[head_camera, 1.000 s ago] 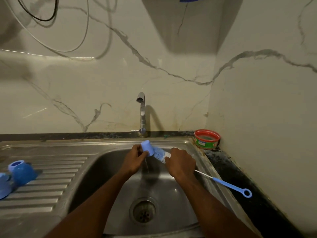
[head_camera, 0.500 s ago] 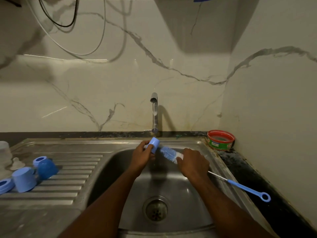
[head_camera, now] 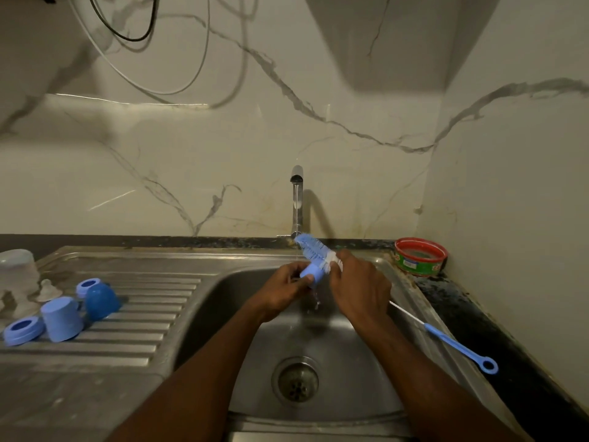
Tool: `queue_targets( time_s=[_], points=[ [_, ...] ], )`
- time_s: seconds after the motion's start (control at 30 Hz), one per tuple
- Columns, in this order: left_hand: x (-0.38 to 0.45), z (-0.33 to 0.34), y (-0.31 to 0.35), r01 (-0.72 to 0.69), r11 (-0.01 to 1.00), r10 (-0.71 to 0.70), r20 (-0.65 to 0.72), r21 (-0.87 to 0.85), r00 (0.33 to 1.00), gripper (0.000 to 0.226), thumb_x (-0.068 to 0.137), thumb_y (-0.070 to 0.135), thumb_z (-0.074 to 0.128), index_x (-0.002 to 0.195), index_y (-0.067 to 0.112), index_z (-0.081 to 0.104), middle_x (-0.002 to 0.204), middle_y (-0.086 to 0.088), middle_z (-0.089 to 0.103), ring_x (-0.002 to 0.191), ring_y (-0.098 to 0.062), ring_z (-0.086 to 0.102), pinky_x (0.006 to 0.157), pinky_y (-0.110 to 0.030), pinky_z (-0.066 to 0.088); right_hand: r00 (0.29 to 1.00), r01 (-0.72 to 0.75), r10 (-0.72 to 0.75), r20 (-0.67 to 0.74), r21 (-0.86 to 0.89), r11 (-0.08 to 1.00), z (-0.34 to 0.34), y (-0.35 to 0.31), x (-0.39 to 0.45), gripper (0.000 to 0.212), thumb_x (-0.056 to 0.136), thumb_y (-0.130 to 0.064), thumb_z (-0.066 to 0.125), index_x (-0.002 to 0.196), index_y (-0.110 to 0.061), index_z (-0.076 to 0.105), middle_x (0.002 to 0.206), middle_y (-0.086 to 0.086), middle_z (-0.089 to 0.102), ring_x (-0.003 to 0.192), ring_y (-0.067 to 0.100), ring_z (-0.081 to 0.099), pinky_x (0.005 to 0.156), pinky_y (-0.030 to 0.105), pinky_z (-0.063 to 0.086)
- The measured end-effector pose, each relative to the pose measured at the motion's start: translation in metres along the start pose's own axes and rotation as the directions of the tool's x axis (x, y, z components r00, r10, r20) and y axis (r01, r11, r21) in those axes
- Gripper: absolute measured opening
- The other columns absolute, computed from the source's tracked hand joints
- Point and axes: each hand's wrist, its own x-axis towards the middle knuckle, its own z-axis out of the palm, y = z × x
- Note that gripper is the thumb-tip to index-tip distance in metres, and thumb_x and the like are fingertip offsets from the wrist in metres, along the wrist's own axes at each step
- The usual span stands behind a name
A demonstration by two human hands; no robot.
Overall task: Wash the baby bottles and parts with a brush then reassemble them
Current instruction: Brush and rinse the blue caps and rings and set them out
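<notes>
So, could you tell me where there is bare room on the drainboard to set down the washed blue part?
The ribbed steel drainboard is bare between the dark blue dome cap and the sink basin. Its left end is crowded with pale blue cups and rings.

One long blue bottle brush (head_camera: 314,250) in my grip; five blue plastic bottle parts: held (head_camera: 310,274), draining (head_camera: 23,330) (head_camera: 62,319) (head_camera: 102,301) (head_camera: 87,285).

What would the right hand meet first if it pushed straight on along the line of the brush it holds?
The right hand points up and leftward along the brush. First in that line is probably the small blue part gripped by the left hand, right at its fingertips; beyond it, the tap's base. Depth is uncertain.
</notes>
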Motion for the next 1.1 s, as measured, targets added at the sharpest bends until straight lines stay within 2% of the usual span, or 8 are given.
queue_targets(
  time_s=[0.2, 0.37, 0.43, 0.6, 0.77, 0.93, 1.0, 1.1],
  points=[
    [0.008, -0.016, 0.001, 0.013, 0.999, -0.021, -0.266, -0.032, 0.964, 0.034, 0.102, 0.025, 0.059, 0.131, 0.008, 0.059, 0.122, -0.015, 0.067, 0.108, -0.026, 0.068, 0.093, -0.040, 0.059, 1.000, 0.018, -0.018, -0.014, -0.020, 1.000, -0.002, -0.001, -0.007, 0.032, 0.102, -0.045, 0.049, 0.129, -0.027, 0.052, 0.115, -0.001, 0.067, 0.098, 0.018, 0.065, 0.067, 0.029, 0.039],
    [-0.003, -0.005, 0.005, 0.038, 0.996, -0.038, 0.002, -0.082, 0.999, 0.033, 0.101, 0.021, 0.060, 0.132, 0.011, 0.058, 0.127, -0.011, 0.066, 0.115, -0.023, 0.067, 0.098, -0.039, 0.056, 1.000, -0.010, 0.010, -0.027, -0.008, 1.000, -0.004, -0.003, -0.002, 0.032, 0.104, -0.043, 0.047, 0.129, -0.025, 0.054, 0.116, 0.000, 0.067, 0.099, 0.019, 0.065, 0.067, 0.028, 0.037],
    [-0.002, -0.001, 0.007, 0.036, 0.999, -0.036, 0.002, -0.030, 0.999, 0.035, 0.100, 0.022, 0.060, 0.134, 0.012, 0.057, 0.126, -0.009, 0.066, 0.113, -0.022, 0.067, 0.098, -0.039, 0.057, 0.999, -0.021, 0.020, -0.031, -0.021, 1.000, -0.006, -0.002, -0.001, 0.033, 0.103, -0.043, 0.049, 0.130, -0.024, 0.054, 0.117, 0.001, 0.067, 0.099, 0.019, 0.065, 0.067, 0.027, 0.038],
    [-0.001, -0.014, 0.009, 0.016, 0.998, -0.027, -0.198, -0.058, 0.980, 0.032, 0.102, 0.017, 0.059, 0.131, 0.003, 0.058, 0.117, -0.011, 0.067, 0.106, -0.021, 0.068, 0.088, -0.030, 0.059, 1.000, 0.011, -0.011, 0.025, -0.025, 1.000, -0.005, -0.001, -0.006, 0.034, 0.102, -0.043, 0.052, 0.131, -0.026, 0.051, 0.118, 0.000, 0.066, 0.100, 0.019, 0.064, 0.068, 0.029, 0.038],
    [-0.004, -0.004, 0.008, 0.032, 0.999, -0.031, 0.054, -0.034, 0.998, 0.036, 0.098, 0.023, 0.065, 0.133, 0.016, 0.059, 0.126, -0.007, 0.066, 0.113, -0.023, 0.068, 0.098, -0.042, 0.057, 1.000, -0.014, 0.014, -0.003, 0.000, 1.000, -0.006, -0.004, -0.001, 0.035, 0.104, -0.044, 0.049, 0.132, -0.024, 0.052, 0.120, 0.001, 0.066, 0.102, 0.018, 0.064, 0.069, 0.027, 0.039],
    [0.001, -0.012, 0.005, 0.020, 0.999, -0.028, -0.230, -0.038, 0.973, 0.026, 0.099, 0.020, 0.063, 0.123, 0.011, 0.061, 0.121, -0.014, 0.066, 0.103, -0.021, 0.070, 0.090, -0.038, 0.061, 1.000, 0.012, -0.011, 0.026, -0.019, 1.000, -0.006, 0.002, -0.006, 0.034, 0.101, -0.043, 0.054, 0.132, -0.027, 0.052, 0.118, 0.001, 0.067, 0.100, 0.019, 0.065, 0.068, 0.029, 0.040],
    [0.001, -0.016, 0.000, 0.031, 0.999, -0.022, -0.247, 0.034, 0.969, 0.025, 0.097, 0.022, 0.067, 0.119, 0.011, 0.064, 0.112, -0.010, 0.070, 0.098, -0.021, 0.072, 0.089, -0.044, 0.061, 0.998, 0.033, -0.031, 0.050, -0.033, 0.999, -0.002, 0.000, -0.006, 0.032, 0.101, -0.042, 0.055, 0.129, -0.028, 0.051, 0.116, 0.001, 0.067, 0.097, 0.020, 0.065, 0.068, 0.030, 0.044],
    [-0.001, -0.008, -0.001, -0.026, 0.986, 0.058, -0.190, 0.168, 0.980, 0.037, 0.085, 0.030, 0.080, 0.118, 0.018, 0.068, 0.108, 0.000, 0.073, 0.097, -0.013, 0.072, 0.085, -0.035, 0.062, 0.999, -0.011, 0.014, 0.050, -0.045, 0.999, -0.002, -0.002, 0.000, 0.030, 0.101, -0.036, 0.058, 0.128, -0.026, 0.051, 0.115, 0.002, 0.066, 0.096, 0.019, 0.064, 0.071, 0.030, 0.047]
  ],
)
